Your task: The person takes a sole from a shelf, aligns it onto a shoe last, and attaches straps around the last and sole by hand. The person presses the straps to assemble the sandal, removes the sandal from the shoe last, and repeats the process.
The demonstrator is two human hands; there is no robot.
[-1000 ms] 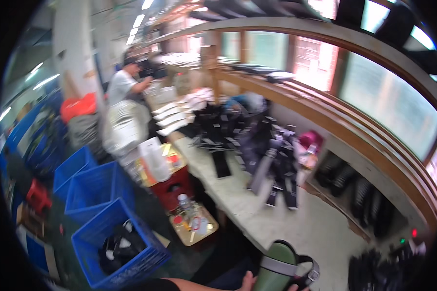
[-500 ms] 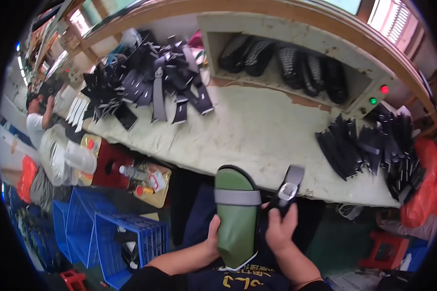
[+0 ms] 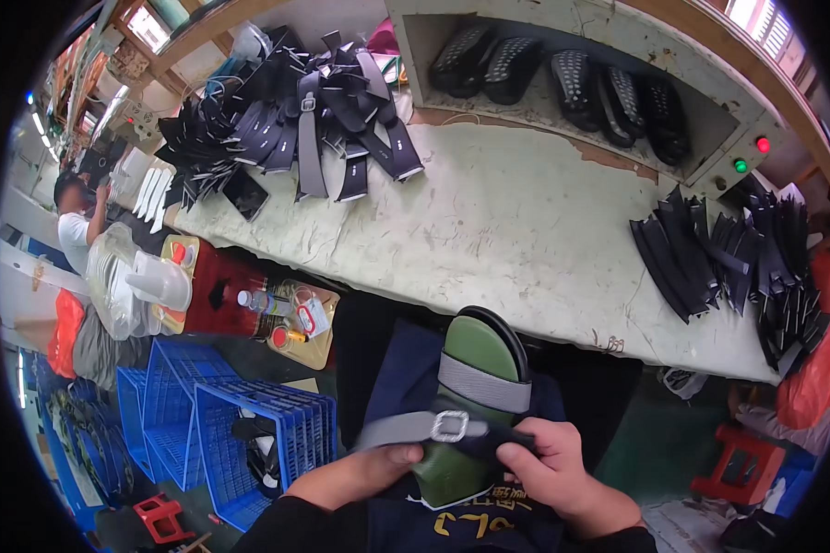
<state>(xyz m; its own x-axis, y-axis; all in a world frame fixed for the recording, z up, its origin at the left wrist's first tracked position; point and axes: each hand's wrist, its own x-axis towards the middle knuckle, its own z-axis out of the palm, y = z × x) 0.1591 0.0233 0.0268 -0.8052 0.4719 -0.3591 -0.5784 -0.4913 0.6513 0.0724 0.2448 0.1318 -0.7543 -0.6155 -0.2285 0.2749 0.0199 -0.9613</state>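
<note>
Green sandal sole lies lengthwise over the person's lap at the near edge of the scene, toe pointing far toward the pale worktable, with a grey band already across its forefoot. Half a second ago the left hand cupped the sole's heel from below while the right hand held a dark buckled strap upright beside it; now that strap lies crosswise over the heel end, its metal buckle sitting roughly at the middle of the sole. The left hand is closed around the strap's grey left end and the heel beneath it, and the right hand pinches the strap's dark right end between thumb and fingers. The strap's left end is motion-blurred, so it appears to be mid-pull. I judge this to mean the work has passed from picking up the strap to fitting it onto the sole's rear, with alignment of the buckle the point in hand.

Far left on the table lies a heap of black straps; another pile of dark pieces sits at the right. Blue crates stand near left on the floor.
</note>
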